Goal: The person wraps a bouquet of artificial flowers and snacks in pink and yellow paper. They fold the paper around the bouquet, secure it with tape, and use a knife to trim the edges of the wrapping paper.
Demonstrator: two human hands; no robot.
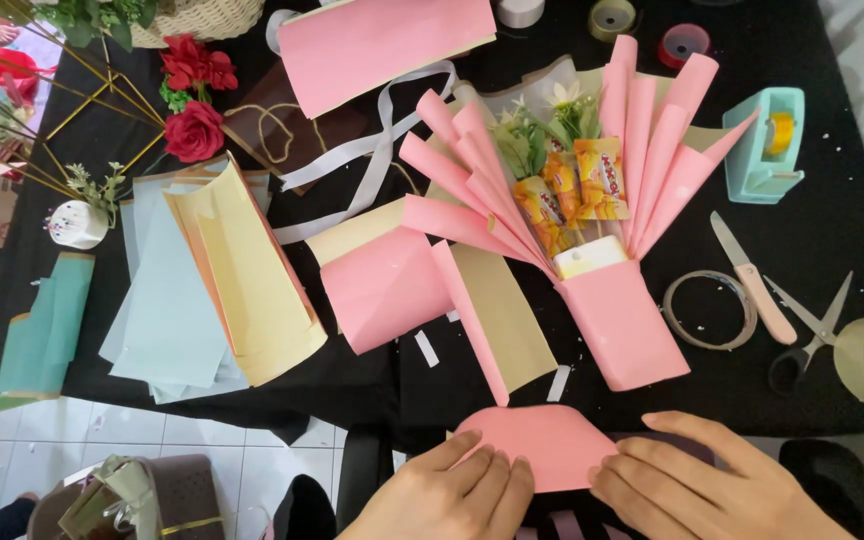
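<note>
Black-clothed surface [832, 250] strewn with wrapping paper, over a white tiled floor [152, 430] showing at the lower left. At the near edge, a curved pink paper piece [542, 440], pressed flat from both sides. Left hand [452, 495] on its left end, fingers stretched flat and together, gripping nothing. Right hand [702, 480] on its right end, likewise flat and open, palm down. Just beyond, toward the middle, a pink paper bouquet [612, 300] lying with its folded base nearest the hands, fanned pink rolls spreading toward the far edge, orange snack packets [577, 190] and small white flowers tucked inside. Right of the bouquet: a clear tape ring [709, 310], a pink-handled knife [752, 280], scissors [812, 330], and near the right edge a mint tape dispenser [767, 145]. Left of the middle: rolled pink sheets [387, 285], a cream and pale blue paper stack [212, 280]. Red roses [194, 100] close to the far left corner.
</note>
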